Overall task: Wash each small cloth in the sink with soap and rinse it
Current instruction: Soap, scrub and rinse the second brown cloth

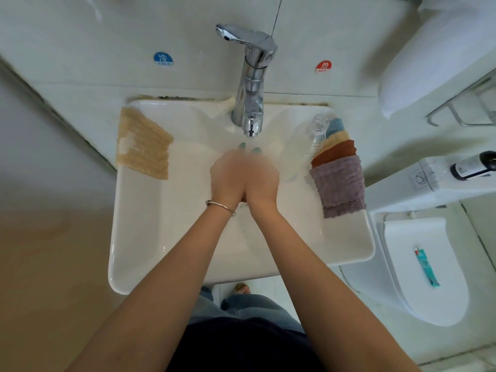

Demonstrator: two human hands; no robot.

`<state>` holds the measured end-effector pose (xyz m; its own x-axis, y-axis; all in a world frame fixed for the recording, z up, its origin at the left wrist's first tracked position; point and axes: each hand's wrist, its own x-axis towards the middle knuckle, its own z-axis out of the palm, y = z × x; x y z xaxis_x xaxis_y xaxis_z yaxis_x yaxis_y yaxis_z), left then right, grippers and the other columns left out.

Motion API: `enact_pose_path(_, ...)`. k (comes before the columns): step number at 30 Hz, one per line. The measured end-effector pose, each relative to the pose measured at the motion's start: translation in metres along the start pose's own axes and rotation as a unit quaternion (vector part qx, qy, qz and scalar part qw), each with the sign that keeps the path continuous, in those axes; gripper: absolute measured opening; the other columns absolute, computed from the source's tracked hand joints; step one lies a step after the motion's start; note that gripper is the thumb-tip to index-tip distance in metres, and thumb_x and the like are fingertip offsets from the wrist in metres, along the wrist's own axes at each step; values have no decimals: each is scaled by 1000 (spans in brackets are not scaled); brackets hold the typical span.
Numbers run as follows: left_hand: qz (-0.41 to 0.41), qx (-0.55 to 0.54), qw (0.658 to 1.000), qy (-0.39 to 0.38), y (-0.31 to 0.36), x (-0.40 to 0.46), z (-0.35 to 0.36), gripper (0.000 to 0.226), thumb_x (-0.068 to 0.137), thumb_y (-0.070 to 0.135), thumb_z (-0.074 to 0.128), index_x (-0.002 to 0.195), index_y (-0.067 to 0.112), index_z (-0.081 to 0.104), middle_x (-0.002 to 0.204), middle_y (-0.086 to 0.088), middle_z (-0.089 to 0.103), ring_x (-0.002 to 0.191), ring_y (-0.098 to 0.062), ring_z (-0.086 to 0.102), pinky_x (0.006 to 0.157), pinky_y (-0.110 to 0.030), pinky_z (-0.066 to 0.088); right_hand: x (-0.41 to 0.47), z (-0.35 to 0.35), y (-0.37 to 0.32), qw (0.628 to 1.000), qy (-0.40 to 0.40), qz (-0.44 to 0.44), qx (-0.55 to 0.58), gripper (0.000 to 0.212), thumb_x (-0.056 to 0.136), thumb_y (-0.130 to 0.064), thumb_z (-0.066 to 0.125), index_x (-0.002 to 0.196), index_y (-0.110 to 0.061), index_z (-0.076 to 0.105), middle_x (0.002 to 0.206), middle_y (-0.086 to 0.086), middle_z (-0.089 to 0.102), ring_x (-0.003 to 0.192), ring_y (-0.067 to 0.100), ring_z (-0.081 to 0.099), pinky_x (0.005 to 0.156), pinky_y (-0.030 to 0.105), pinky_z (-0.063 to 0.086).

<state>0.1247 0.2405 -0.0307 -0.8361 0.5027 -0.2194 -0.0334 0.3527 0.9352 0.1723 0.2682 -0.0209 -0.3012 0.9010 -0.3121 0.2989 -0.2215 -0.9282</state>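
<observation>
Under the tap: your left hand (228, 175) and right hand (261, 178) are pressed together beneath the spout of the tap (251, 127), blurred.
Fingers: closed flat side by side, tips forward; no cloth visible between them.
Next cloth: the purple cloth (338, 186) tops the stack on the sink (134, 237) rim, just to your right, long axis running away from you.
Nearer hand: your right.
Beige cloth (142, 147): draped over the left rim, well apart.
</observation>
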Motion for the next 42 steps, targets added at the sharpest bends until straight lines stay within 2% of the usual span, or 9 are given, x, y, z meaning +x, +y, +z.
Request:
enact_pose_path(4, -72, -242, 968, -10, -13, -9, -11, 24, 95, 29, 59, 94, 5, 65, 84, -2, 68, 77, -11, 65, 66, -19, 50, -4, -16, 16, 993, -32, -83, 75, 22, 105, -34, 36, 104, -33, 58, 106, 0, 67, 99, 16, 66, 86, 32, 54)
enact_pose_path(9, -34, -207, 977, -24, -23, -10, -18, 9, 88, 15, 69, 90, 21, 63, 92, -1, 68, 85, -11, 64, 75, -23, 50, -8, -32, 21, 993, -103, -59, 11, 20, 101, -22, 51, 120, -21, 57, 110, -10, 62, 100, 1, 62, 86, 23, 52)
enact_pose_path(13, 18, -192, 978, -81, -16, -13, -24, 13, 87, 10, 70, 92, 20, 64, 90, 4, 67, 82, -2, 62, 80, -21, 51, -6, -43, 25, 993, -67, -76, -65, 68, 92, -27, 66, 150, -24, 30, 139, -5, 36, 129, 8, 40, 108, 24, 35)
enact_pose_path(18, 51, -129, 979, -146, -15, -8, -39, 16, 86, 5, 70, 93, 17, 64, 76, 7, 62, 71, -11, 58, 66, -35, 53, 4, -53, 20, 958, -138, -218, -128, 37, 91, -16, 67, 126, -22, 58, 139, -2, 49, 131, 9, 42, 107, 16, 32)
enact_pose_path(22, 60, -156, 970, -174, -13, -6, -52, 22, 87, -8, 62, 102, 8, 62, 91, -7, 70, 66, -13, 67, 53, -20, 50, 13, -54, 6, 962, -181, -169, -116, 28, 84, -2, 72, 84, -21, 52, 90, 3, 62, 84, 14, 59, 78, 25, 49)
enact_pose_path(26, 46, -155, 971, -178, -21, 3, -61, 33, 86, -5, 64, 118, 3, 64, 116, -14, 68, 98, -17, 68, 81, -26, 55, 14, -53, -5, 982, -146, -108, -60, 21, 87, 0, 67, 90, -18, 57, 86, 4, 66, 68, 8, 61, 52, 14, 45)
enact_pose_path(30, 15, -103, 981, -161, -25, 1, -62, 30, 86, 5, 70, 116, 4, 67, 94, -7, 71, 71, -14, 67, 56, -19, 51, 10, -52, -6, 979, -170, -81, -78, 4, 92, -12, 66, 93, -9, 65, 71, 2, 63, 46, 2, 56, 41, 15, 39)
enact_pose_path(37, 37, -21, 992, -121, -21, -3, -57, 21, 82, 19, 76, 81, 17, 55, 73, -9, 71, 61, -14, 63, 61, -27, 53, 8, -46, 7, 975, -151, -137, -84, 12, 100, -15, 52, 89, -21, 52, 80, 0, 62, 68, 13, 58, 61, 30, 50)
enact_pose_path(42, 16, 52, 993, -108, -23, 5, -69, 43, 79, 44, 76, 67, 13, 49, 47, 0, 60, 39, -17, 56, 41, -26, 42, 11, -36, 0, 965, -152, -183, -112, 11, 99, -15, 52, 94, -25, 52, 85, -12, 60, 78, 4, 56, 72, 18, 45)
